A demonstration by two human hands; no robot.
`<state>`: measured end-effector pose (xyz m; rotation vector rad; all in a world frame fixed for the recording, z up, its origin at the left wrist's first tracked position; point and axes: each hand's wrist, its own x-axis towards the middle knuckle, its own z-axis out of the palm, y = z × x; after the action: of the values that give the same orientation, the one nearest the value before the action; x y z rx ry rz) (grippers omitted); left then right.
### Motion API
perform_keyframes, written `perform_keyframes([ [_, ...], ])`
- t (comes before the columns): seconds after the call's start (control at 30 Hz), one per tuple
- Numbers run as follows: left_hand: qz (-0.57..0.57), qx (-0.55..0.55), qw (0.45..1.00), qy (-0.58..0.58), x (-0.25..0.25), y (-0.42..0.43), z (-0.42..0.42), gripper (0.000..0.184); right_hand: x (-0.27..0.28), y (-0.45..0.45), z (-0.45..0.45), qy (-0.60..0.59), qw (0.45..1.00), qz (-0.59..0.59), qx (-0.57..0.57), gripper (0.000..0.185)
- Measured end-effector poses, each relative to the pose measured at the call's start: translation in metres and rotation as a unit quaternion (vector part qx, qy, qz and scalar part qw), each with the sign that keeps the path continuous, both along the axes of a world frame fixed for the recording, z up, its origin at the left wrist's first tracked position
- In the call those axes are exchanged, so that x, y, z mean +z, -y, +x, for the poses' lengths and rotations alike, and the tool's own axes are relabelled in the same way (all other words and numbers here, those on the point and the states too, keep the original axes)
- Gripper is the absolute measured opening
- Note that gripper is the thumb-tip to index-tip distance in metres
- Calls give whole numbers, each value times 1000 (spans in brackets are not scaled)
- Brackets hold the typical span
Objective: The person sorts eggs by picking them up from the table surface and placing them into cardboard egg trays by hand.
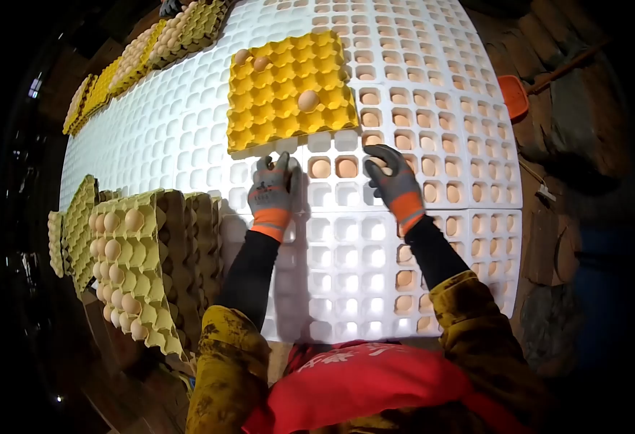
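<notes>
Along the near edge, we are looking past a red garment front (pixel 361 380) and stained yellow sleeves (pixel 469 311) onto white celled panels (pixel 290 271), where strong light is washing out the closest wells. At left, a greenish pulp tray (pixel 146 252) is carrying eggs in its cups. Farther on, our gloved left hand (pixel 275 181) is hanging over the wells, fingers bent; our gloved right hand (pixel 393 177) is holding its thumb and fingers curled about a pale egg (pixel 385 166). Between them, two brown eggs (pixel 346 167) are resting in neighbouring wells. Good handling, we are judging, is calling for light fingertip pressure and a straight vertical path, so that shells are not knocking against well walls or one another. Beyond, a yellow tray (pixel 283 116) is bearing three eggs. Whether the left hand is holding anything, or the pale egg is sitting in a well, we are not managing to tell. At far left, what is seeming another person's gloved hand (pixel 170 8) is being cut off by the upper border.
</notes>
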<state>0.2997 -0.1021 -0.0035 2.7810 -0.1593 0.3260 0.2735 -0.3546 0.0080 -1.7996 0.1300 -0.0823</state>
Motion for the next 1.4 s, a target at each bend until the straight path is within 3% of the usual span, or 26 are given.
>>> perform_keyframes([
  [0.03, 5, 7, 1000, 2, 1, -9, 5, 38, 13, 6, -5, -152, 976, 158, 15, 37],
  [0.1, -145, 4, 989, -23, -6, -27, 12, 40, 24, 21, -7, -191, 955, 223, 33, 46],
  [0.13, -212, 68, 972, -78, 23, -19, 10, 39, 15, 25, -9, -131, 943, 307, 21, 47],
  [0.17, -313, 24, 948, 59, -19, -41, 25, 38, 3, 29, -13, -71, 920, 386, 7, 49],
  [0.2, -363, 67, 927, 60, -19, -46, 28, 37, 2, 33, -15, -57, 878, 474, 14, 51],
  [0.23, -413, 110, 902, 60, -18, -47, 28, 36, 5, 34, -20, -49, 879, 475, -15, 50],
  [0.27, -424, 63, 891, 148, -23, -45, 31, 35, 2, 38, -26, -39, 909, 414, -10, 49],
  [0.37, -249, -20, 953, 173, -52, -50, 37, 38, -2, 34, -40, -20, 973, 228, -18, 43],
  [0.47, -280, -4, 948, 152, -53, -42, 34, 36, -3, 8, -56, 53, 997, 50, 3, 39],
  [0.5, -261, 2, 951, 163, -59, -50, 37, 36, -2, 0, -60, 81, 996, -27, 35, 40],
  [0.53, -288, 42, 946, 140, -38, -39, 26, 37, -2, -3, -63, 138, 959, -236, 74, 41],
  [0.57, -420, 33, 894, 151, -32, -30, 16, 41, -21, -2, -61, 176, 917, -347, 88, 38],
  [0.63, -363, 34, 927, 87, -11, -26, -32, 46, -36, -11, -60, 145, 957, -248, 40, 31],
  [0.67, -372, -4, 927, 50, 36, -21, -68, 46, -23, -20, -59, 142, 972, -188, 22, 31],
  [0.7, -381, -41, 924, 12, 84, -15, -105, 46, -14, -33, -58, 113, 993, -37, 2, 31],
  [0.73, -366, -104, 925, 14, 125, -27, -136, 44, 16, -47, -58, 147, 981, -127, 12, 33],
  [0.77, -350, -170, 921, 17, 156, -41, -159, 42, 35, -68, -54, 188, 978, -84, 27, 33],
  [0.83, -257, -182, 946, 77, 209, -95, -200, 44, 99, -115, -58, 187, 975, -72, 95, 32],
  [0.9, -258, -93, 956, 103, 227, -166, -238, 56, 144, -168, -72, 200, 964, -24, 175, 33],
  [1.0, -138, 9, 984, 112, 237, -277, -271, 64, 189, -249, -100, 199, 921, 69, 328, 32],
  [1.03, -82, 22, 993, 82, 240, -306, -277, 64, 200, -276, -110, 271, 894, -29, 356, 30],
  [1.1, -75, -39, 996, 26, 239, -344, -277, 62, 212, -331, -137, 303, 866, -46, 395, 28],
  [1.13, -70, -72, 995, 1, 237, -358, -274, 61, 207, -354, -147, 333, 844, -115, 403, 32],
  [1.23, 50, -165, 985, 15, 230, -375, -256, 54, 192, -410, -169, 271, 813, -342, 385, 37],
  [1.33, 26, -203, 979, 8, 221, -388, -231, 46, 191, -425, -175, 263, 809, -392, 349, 37],
  [1.4, -12, -231, 973, -12, 221, -400, -222, 43, 183, -420, -171, 121, 920, -104, 359, 38],
])
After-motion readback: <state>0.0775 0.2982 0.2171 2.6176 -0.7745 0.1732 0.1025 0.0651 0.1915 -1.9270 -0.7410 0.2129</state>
